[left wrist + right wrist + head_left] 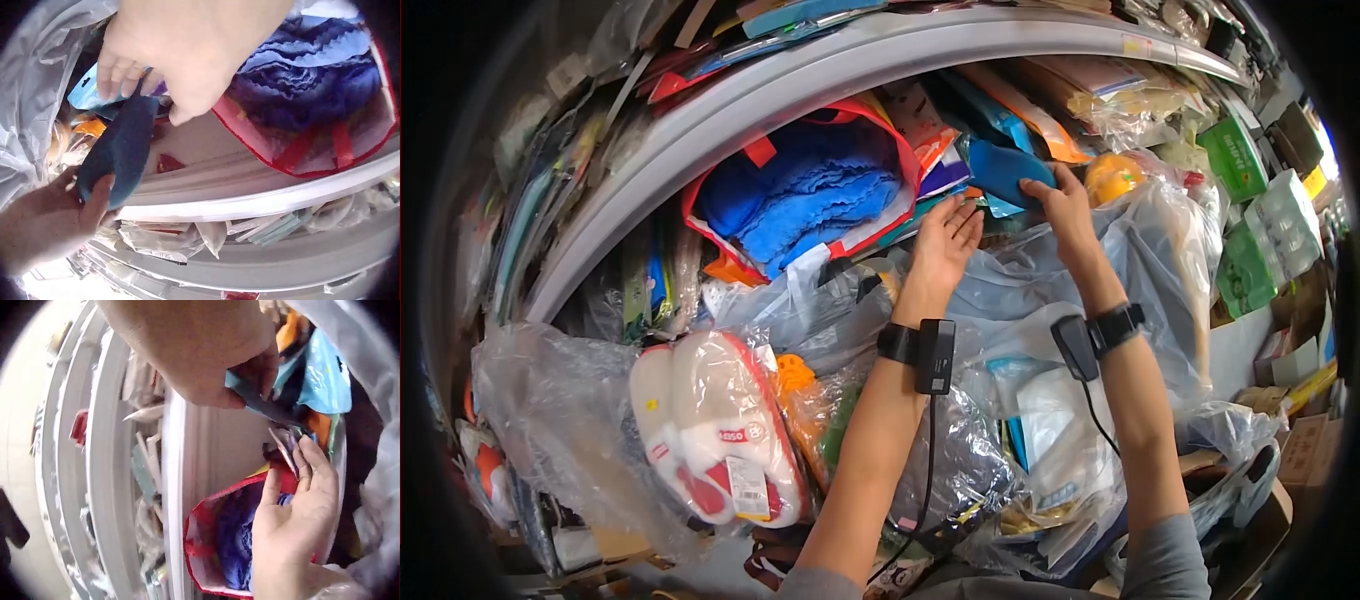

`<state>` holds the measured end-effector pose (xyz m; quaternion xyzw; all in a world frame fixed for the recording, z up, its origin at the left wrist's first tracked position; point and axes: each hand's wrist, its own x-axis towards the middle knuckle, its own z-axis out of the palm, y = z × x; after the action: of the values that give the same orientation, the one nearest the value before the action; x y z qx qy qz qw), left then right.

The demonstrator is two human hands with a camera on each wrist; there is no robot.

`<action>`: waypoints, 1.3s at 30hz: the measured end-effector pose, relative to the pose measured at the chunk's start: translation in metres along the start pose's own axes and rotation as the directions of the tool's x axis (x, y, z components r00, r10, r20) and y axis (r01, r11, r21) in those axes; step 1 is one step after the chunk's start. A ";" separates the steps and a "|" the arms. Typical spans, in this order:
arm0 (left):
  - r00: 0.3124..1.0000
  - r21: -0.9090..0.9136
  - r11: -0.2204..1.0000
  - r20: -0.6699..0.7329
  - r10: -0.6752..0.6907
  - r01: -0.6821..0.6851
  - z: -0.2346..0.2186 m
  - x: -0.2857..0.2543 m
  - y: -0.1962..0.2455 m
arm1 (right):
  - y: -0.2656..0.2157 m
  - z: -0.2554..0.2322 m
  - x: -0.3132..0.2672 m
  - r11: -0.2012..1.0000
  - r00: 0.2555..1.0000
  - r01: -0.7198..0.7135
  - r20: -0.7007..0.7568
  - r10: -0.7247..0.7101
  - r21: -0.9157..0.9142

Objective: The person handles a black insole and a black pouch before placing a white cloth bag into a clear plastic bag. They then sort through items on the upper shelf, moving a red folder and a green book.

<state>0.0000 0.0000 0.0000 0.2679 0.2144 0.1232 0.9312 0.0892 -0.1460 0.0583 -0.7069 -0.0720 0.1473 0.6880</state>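
My right hand [1064, 208] pinches a flat, blue, insole-shaped piece [1002, 172] at its near end, thumb on top. In the left wrist view the piece [122, 147] looks dark teal, long and rounded, its far end narrowing. My left hand [945, 245] is palm up with loosely bent fingers and holds nothing; it lies just left of the piece. Left of that hand stands a red-edged bag [911, 160] packed with ruffled blue cloth [815, 200]. A light blue packet [325, 375] shows behind the piece in the right wrist view.
A grey curved rail [820, 62] runs behind the bag. White-and-red slippers [710, 420] in clear plastic lie at the front left. Translucent plastic bags [1020, 285] spread under my forearms. An orange round thing [1114, 178] and green boxes [1232, 158] are at the right.
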 end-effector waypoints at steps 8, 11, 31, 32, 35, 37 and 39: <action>0.898 0.062 0.984 0.403 -0.175 0.164 0.021 -0.012 0.005 | -0.035 -0.014 -0.098 0.282 0.623 0.778 0.632 -0.461 -0.561; 0.935 0.125 0.992 0.346 -0.074 0.032 0.019 -0.020 0.003 | -0.034 -0.016 -0.108 0.433 0.647 0.760 0.628 -0.432 -0.484; 0.934 0.162 0.982 0.356 0.033 -0.097 0.014 -0.012 -0.004 | 0.028 -0.031 -0.069 0.958 0.936 0.111 0.352 -0.011 -0.265; 0.934 0.162 0.982 0.355 0.034 -0.097 0.014 -0.013 -0.003 | 0.031 -0.034 -0.066 0.958 0.936 0.110 0.353 -0.010 -0.265; 0.932 0.315 0.948 0.355 -0.078 -0.041 0.021 -0.023 -0.002 | 0.030 -0.041 -0.060 0.881 0.960 0.278 0.134 -0.244 -0.384; 0.917 0.329 0.944 0.384 -0.104 -0.031 0.020 -0.020 -0.003 | 0.009 -0.043 -0.060 0.787 0.927 0.362 0.108 -0.358 -0.500; 0.901 0.345 0.938 0.413 -0.134 -0.019 0.019 -0.020 -0.003 | -0.007 -0.041 -0.060 0.733 0.873 0.454 0.088 -0.479 -0.507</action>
<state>-0.0081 -0.0175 0.0200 0.4388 0.0298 -0.0059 0.8981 0.0456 -0.2026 0.0724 -0.8262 -0.2666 -0.0716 0.4912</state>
